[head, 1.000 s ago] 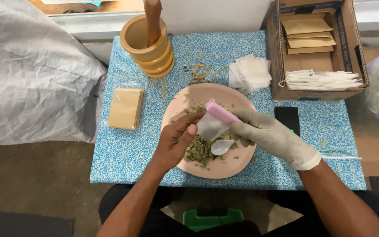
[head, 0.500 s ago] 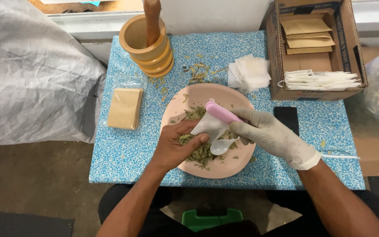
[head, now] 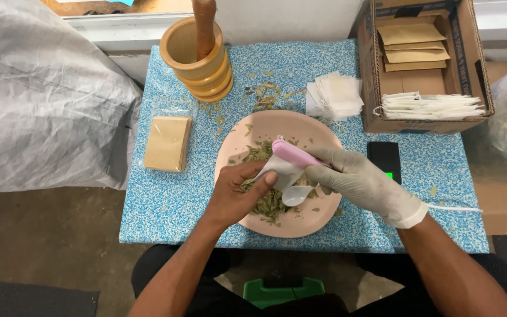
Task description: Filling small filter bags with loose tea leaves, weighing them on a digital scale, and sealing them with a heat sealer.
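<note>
A pink plate (head: 277, 126) with a heap of dried green leaves (head: 266, 202) sits in the middle of the blue speckled table (head: 165, 199). My bare left hand (head: 236, 191) pinches a small white filter bag (head: 281, 169) over the leaves. My gloved right hand (head: 356, 176) grips a spoon by its pink handle (head: 293, 154); the white spoon bowl (head: 296, 196) hangs just above the leaves, right beside the bag.
A wooden mortar with pestle (head: 198, 56) stands at the back left. A stack of tan sachets (head: 167, 144) lies left of the plate, a pile of white bags (head: 334, 97) behind it. A cardboard box (head: 423, 64) with envelopes and a black scale (head: 384, 159) are at the right.
My left hand has dipped down onto the leaf heap with the bag and curled over it. The right hand with the spoon has barely shifted.
</note>
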